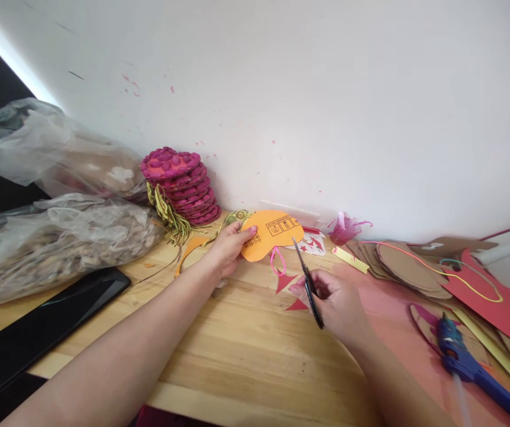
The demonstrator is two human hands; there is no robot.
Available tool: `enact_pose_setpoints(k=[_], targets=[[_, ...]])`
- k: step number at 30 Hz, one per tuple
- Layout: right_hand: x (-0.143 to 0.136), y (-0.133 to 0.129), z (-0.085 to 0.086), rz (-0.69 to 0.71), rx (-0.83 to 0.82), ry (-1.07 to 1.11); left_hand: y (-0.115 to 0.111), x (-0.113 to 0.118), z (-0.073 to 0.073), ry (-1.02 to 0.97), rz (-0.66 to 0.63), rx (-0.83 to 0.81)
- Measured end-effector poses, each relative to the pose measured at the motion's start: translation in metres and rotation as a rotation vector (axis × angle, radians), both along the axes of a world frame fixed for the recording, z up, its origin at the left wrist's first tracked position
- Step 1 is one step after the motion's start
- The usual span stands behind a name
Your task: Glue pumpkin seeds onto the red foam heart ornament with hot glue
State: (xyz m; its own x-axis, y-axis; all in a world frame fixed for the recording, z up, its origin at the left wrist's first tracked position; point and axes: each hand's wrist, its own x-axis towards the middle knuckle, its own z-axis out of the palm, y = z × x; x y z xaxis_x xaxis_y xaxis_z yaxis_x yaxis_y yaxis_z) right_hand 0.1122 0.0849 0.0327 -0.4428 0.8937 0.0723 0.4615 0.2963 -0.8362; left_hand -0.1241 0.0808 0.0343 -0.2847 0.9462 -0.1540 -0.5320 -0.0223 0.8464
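Observation:
Between thumb and fingers, my left hand (232, 246) grips a rounded orange paper cutout (261, 234) with black print on it. A pink cord loop (277, 262) hangs at the cutout's lower edge; what it is fixed to is hidden. My right hand (332, 299) is closed around dark-handled scissors (307, 279). The blades point up and away, with their tip close to the cutout's right edge. Whether the tip touches the paper I cannot tell. Red paper scraps (284, 281) lie on the wooden table (237, 356) between my hands.
Stacked magenta discs (172, 166) with yellow-green tassels (166, 213) stand at the back left, beside plastic bags (59, 243). A black tray-like object (59, 332) lies at front left. Cardboard discs (408, 267), red sheet (495, 296), a pink-stained cup (344, 228) and blue glue gun (464, 356) are on the right.

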Motion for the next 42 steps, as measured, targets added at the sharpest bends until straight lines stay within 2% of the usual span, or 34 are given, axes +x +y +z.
enact_pose_setpoints(k=[6, 12, 19, 27, 35, 42], targets=[[-0.005, -0.001, 0.004, -0.162, -0.154, 0.393, -0.011, 0.015, 0.002, -0.039, -0.128, -0.022], [-0.008, 0.003, 0.01, -0.229, -0.182, 0.598, -0.018, 0.033, 0.004, -0.067, -0.192, -0.016], [-0.012, -0.002, 0.005, -0.148, -0.341, 0.674, -0.026, 0.046, 0.002, -0.069, -0.258, 0.037], [-0.014, 0.001, -0.002, -0.129, -0.402, 0.783, -0.027, 0.047, 0.003, -0.107, -0.249, 0.03], [-0.016, 0.0, -0.002, -0.115, -0.453, 0.828, -0.028, 0.047, 0.005, -0.085, -0.238, 0.039], [-0.015, -0.003, 0.005, -0.095, -0.437, 0.841, -0.028, 0.046, 0.006, -0.065, -0.252, 0.056]])
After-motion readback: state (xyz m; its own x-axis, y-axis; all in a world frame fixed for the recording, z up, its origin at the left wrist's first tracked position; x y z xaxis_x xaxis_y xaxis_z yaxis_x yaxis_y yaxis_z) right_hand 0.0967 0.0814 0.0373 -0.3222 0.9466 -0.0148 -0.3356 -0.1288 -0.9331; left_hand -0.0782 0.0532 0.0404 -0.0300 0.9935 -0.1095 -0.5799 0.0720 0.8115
